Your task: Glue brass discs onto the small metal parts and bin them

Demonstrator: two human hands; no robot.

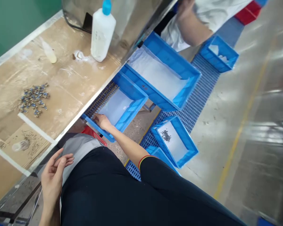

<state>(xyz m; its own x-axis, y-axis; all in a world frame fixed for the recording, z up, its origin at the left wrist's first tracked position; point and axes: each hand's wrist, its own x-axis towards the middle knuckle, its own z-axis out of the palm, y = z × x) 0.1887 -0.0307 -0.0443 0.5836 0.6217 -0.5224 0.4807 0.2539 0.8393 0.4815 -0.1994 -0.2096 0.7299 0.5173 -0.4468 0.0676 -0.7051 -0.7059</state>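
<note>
In the head view, I am seeing my left hand point(54, 174) hanging beside the table point(70, 83), its fingers loosely spread and curved, with nothing visibly gripped. My right hand point(102, 121) is bending its fingers at the near end of the parts point(103, 97), which are standing in rows along one side of a tray point(135, 108); I cannot tell whether it is pinching one. The rows are looking tightly packed, so I am judging that a brushing knuckle could be toppling or skewing several. My forearm is crossing the tray's wall, and leaning on it could be tipping the tray. Counting, I am finding two hands of mine, one bottle point(103, 36), one dropper point(48, 51), one cup point(20, 145), two tape strips point(36, 128) and one loose pile point(35, 99), too jumbled for counting. Five blue trays are showing plainly, including the rows' tray and a big tray point(153, 93) beside it; one red bin point(248, 13) is sitting farther off. One co-worker's arm point(194, 29) is showing above the big tray.
</note>
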